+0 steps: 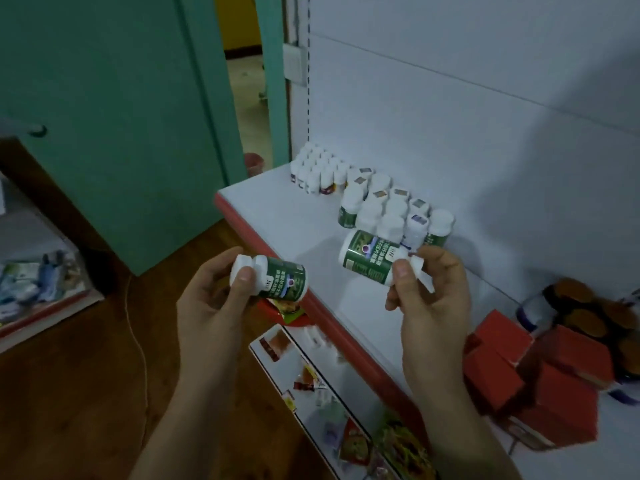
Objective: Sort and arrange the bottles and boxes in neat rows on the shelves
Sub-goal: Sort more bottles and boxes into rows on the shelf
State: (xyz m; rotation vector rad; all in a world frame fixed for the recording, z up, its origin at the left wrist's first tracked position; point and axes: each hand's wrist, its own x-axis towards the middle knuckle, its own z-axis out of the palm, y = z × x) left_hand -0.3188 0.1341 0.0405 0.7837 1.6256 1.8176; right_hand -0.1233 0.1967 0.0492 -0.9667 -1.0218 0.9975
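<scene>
2 white plastic pill bottles with green labels are held sideways in the air, just in front of the shelf (294, 220). The left hand (211, 299) pinches the left bottle (277, 278) at its cap and neck. The right hand (429, 292) grips the right bottle (370, 254) near its cap, thumb on the label. They look light, rigid and smooth, probably slippery on the glossy label, so a hold round the cap or shoulder seems safest. Matching bottles (391, 213) stand in rows behind, smaller white bottles (318, 171) further back, and red boxes (519, 368) to the right.
</scene>
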